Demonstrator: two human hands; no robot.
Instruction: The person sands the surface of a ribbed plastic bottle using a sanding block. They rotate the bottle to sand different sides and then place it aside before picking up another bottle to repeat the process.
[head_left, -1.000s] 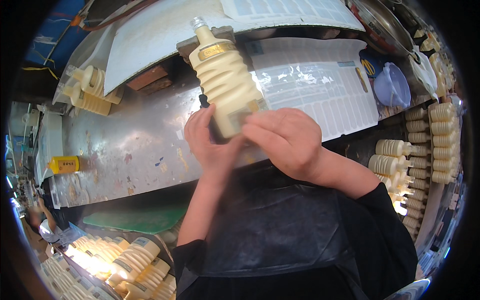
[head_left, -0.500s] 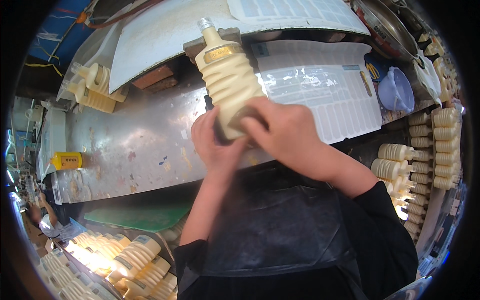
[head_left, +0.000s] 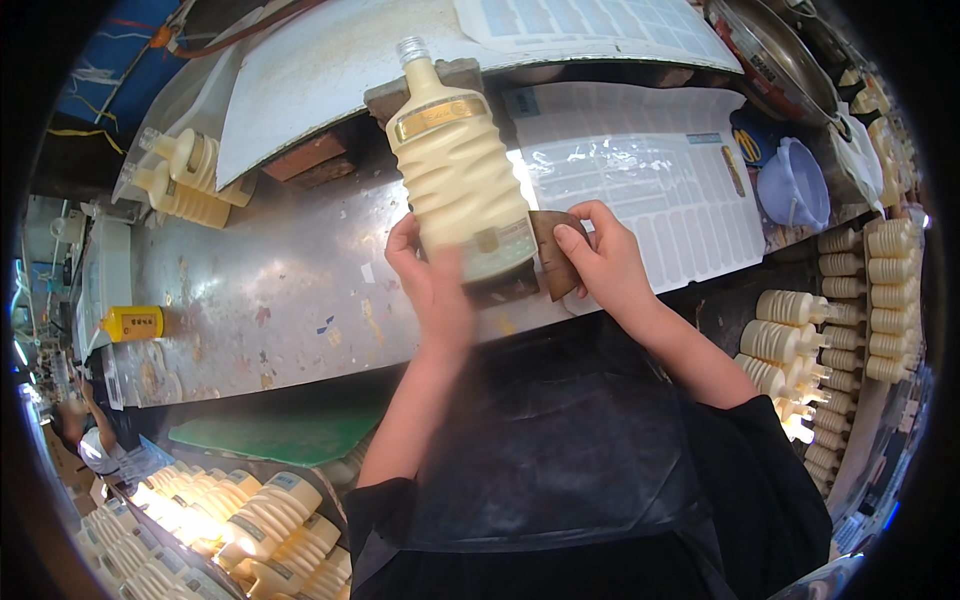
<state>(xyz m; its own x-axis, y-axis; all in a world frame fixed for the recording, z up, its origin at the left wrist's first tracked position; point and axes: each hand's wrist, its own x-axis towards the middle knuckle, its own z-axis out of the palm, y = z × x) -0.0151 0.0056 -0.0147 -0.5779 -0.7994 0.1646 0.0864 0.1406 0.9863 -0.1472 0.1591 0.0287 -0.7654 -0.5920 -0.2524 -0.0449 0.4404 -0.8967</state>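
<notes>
On your tabletop [head_left: 250, 290], leftmost, sit a yellow bottle [head_left: 134, 323] and cream bottles [head_left: 185, 200]. Your blurred left grip [head_left: 432, 290] meets the ridged bottle [head_left: 465, 185] lying mid-tabletop; I can't tell whether it's clamped. Your right grip [head_left: 605, 262] pinches a brown piece [head_left: 550, 255], partly hiding a label sheet [head_left: 690, 215]; beyond, a purple bucket [head_left: 795, 185], contents unclear.

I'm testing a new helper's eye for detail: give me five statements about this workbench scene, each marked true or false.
1. The right hand holds a flat brown piece. True.
2. The large cream bottle has its neck at the near end. False: its neck is at the far end.
3. A yellow container is left of that bottle. True.
4. The bucket is red. False: it is pale purple.
5. The left hand grips the yellow container. False: it is by the bottle's lower end.
</notes>
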